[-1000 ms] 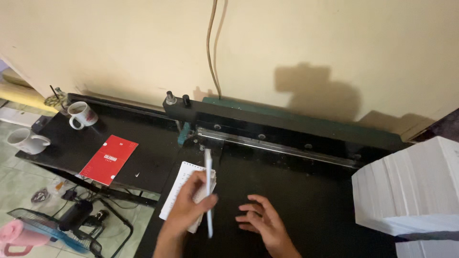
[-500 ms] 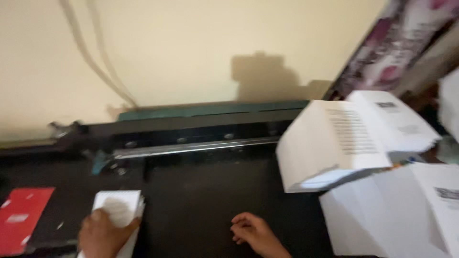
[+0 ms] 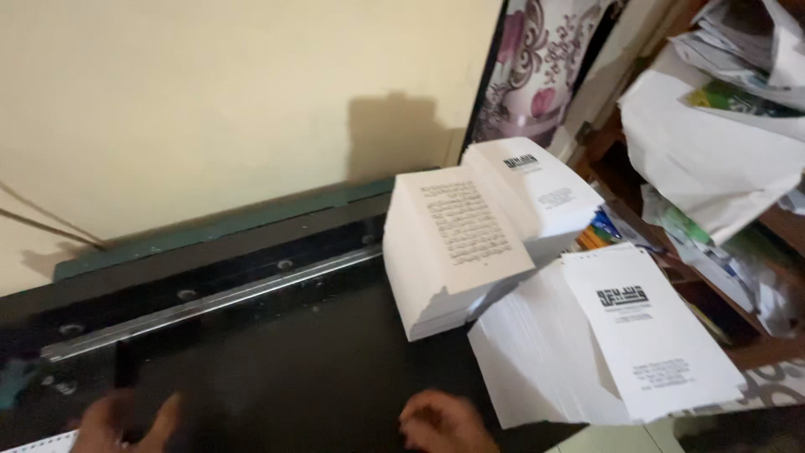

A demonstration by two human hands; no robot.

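Black cutter bed (image 3: 277, 352), my left hand (image 3: 126, 424) spread flat lower left, my right hand (image 3: 440, 422) loosely curled, empty, lower centre, printed paper stacks (image 3: 453, 243) at right.

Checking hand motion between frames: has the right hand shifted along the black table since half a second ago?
Cannot tell. The right hand lies on the black table in front of the metal rail as before, but the camera swung right, so any real shift is unclear.

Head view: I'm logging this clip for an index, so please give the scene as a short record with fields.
Surface: black bed of a paper cutter
Rail: metal clamp bar across the bed
Left hand: on the bed by a white sheet's corner; grip unclear
Right hand: on the bed, empty, beside the paper stacks
Stacks: printed paper stacks at right
Backdrop: cream wall
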